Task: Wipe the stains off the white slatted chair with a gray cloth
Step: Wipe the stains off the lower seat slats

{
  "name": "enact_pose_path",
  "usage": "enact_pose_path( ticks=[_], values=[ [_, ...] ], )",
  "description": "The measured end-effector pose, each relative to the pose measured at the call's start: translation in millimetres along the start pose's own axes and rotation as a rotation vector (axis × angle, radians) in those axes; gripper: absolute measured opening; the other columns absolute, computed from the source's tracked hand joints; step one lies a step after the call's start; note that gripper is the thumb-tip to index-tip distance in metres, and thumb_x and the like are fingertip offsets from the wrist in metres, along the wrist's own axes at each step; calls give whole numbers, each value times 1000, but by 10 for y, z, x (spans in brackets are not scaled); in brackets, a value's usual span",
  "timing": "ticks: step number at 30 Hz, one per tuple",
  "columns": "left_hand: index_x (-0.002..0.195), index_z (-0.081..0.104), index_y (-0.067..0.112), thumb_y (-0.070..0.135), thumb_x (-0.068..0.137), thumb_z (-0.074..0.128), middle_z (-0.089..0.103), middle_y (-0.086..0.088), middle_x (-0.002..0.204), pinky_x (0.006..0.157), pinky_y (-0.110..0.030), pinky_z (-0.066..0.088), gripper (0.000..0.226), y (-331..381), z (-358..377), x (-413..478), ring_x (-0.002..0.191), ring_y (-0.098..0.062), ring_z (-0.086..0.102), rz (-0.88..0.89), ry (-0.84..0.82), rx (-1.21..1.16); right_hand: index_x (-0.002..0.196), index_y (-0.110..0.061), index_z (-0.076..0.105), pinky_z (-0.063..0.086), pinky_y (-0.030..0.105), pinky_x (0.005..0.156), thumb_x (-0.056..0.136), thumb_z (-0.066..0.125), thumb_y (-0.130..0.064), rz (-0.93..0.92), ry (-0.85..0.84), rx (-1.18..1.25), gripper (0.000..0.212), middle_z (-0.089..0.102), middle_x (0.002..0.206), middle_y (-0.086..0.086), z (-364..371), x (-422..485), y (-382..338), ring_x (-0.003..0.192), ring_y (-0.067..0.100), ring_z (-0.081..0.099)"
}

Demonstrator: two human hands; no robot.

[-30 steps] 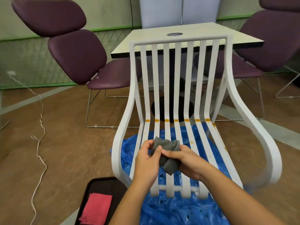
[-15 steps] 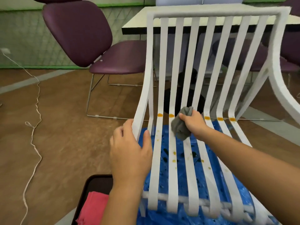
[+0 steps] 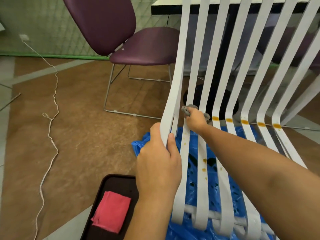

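Note:
The white slatted chair (image 3: 223,70) fills the right half of the view. My left hand (image 3: 158,158) grips its left frame rail, thumb on the inner side. My right hand (image 3: 194,119) holds the gray cloth (image 3: 187,109) bunched and presses it on the leftmost slats at the bend between seat and back. Orange stains (image 3: 244,121) sit in a row on the slats to the right of the cloth. Smaller orange spots (image 3: 204,160) dot the seat slats below.
Blue plastic sheet (image 3: 140,146) lies under the chair. A dark tray (image 3: 112,182) with a folded pink cloth (image 3: 111,211) sits at bottom left. A purple chair (image 3: 138,47) stands behind, a table (image 3: 166,10) beyond it. A white cord (image 3: 52,118) trails over the brown floor.
My right hand has carried the cloth left along the bend from the middle slats to the leftmost ones. My left hand stays gripping the frame rail. The view has moved closer.

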State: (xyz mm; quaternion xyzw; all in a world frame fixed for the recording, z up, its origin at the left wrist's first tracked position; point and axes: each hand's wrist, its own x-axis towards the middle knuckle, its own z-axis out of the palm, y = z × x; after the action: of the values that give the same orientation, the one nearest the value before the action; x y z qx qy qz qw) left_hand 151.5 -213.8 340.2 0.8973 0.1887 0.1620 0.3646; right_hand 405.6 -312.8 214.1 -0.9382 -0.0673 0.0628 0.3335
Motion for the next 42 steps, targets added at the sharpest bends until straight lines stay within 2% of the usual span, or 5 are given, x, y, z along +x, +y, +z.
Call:
enact_pose_path(
  ticks=[5,12,24,31,42],
  values=[
    [142,40,40,48,104,40,63,11,85,59,-24,55,39,-44,-21,24,71,-7,63,19,-34,0,145,-6,43,43,37,103,99,44,-2,27,-115,-139,47,53,138,16,37,41,-127,125,32,54],
    [148,37,40,47,103,46,64,8,85,63,-32,61,47,-77,-60,5,71,-9,66,-1,-58,-53,139,-1,48,40,31,103,98,48,0,51,-209,-219,41,55,137,15,17,25,-205,126,28,53],
    [152,42,34,41,101,54,62,12,79,52,-3,43,53,-217,-311,-291,76,15,59,-44,-60,-124,129,3,55,45,44,99,97,46,-7,-11,-184,-264,34,57,128,24,154,-179,-312,119,40,54],
    [154,39,33,36,101,57,59,16,79,50,-2,43,56,-213,-374,-385,75,20,58,-46,-89,-160,154,1,20,20,33,120,98,50,-3,-31,-257,-382,64,25,160,17,179,-289,-344,147,29,27],
    [138,53,36,43,101,51,63,12,81,50,-12,48,37,-232,-370,-360,64,-2,63,-30,-32,-81,157,-6,16,4,56,122,107,30,-30,-32,-381,-329,57,-8,167,7,518,-914,-270,152,29,-14]
  ],
)
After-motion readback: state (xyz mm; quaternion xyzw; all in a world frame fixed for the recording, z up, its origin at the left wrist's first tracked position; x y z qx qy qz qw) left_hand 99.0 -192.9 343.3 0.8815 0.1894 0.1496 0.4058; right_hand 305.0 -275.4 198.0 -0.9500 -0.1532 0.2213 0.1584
